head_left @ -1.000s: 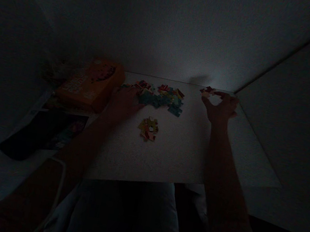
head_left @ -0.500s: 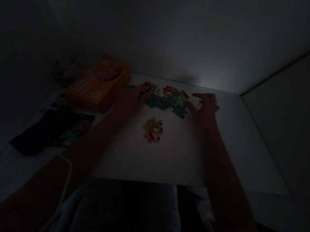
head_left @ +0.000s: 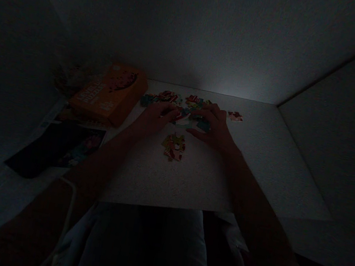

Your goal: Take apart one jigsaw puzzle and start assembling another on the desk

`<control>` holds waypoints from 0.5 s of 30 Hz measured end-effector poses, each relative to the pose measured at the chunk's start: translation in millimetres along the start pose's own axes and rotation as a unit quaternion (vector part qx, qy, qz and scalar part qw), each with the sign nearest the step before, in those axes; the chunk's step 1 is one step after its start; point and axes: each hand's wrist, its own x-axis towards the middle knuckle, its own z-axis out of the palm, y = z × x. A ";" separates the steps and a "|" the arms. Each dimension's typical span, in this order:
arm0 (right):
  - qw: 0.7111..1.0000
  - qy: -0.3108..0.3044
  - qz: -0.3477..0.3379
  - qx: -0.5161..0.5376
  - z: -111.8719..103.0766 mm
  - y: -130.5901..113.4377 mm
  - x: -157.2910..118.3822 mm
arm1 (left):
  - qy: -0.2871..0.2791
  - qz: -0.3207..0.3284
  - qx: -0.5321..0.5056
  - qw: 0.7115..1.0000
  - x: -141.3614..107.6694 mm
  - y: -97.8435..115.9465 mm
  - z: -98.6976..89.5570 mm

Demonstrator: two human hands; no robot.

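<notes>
In dim light, my left hand is closed at the left side of a heap of jigsaw pieces. A red and white puzzle piece shows at its thumb and fingertips. My right hand arches over the right side of the heap, thumb and fingers apart. Teal puzzle pieces lie beneath it, partly hidden. Behind the hands are more mixed pieces, red and dark teal. Nearer to me sits a small yellow and pink cluster of puzzle pieces. One reddish piece lies alone to the right.
An orange puzzle box stands at the left on the white table. In front of it are a dark cloth-like item and a printed picture sheet. A wall rises behind the table. A pale cord hangs by my left forearm.
My right hand has moved left from the far right onto the heap, uncovering the lone reddish piece. My left hand has shifted slightly right, and a red and white piece now shows at its fingertips.
</notes>
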 end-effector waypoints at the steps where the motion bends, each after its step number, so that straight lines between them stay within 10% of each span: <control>1: 1.000 -0.003 -0.004 0.008 -0.4 0.2 -0.3 | 0.002 0.000 0.001 1.000 -0.2 -1.0 -0.9; 7: 0.994 -0.071 -0.014 0.078 -2.6 3.9 -4.8 | 0.072 0.006 0.172 0.982 -2.9 -10.5 -12.7; 15: 0.997 0.013 0.066 0.043 0.7 12.9 -1.4 | 0.004 0.038 0.288 0.957 -14.2 -3.1 -1.0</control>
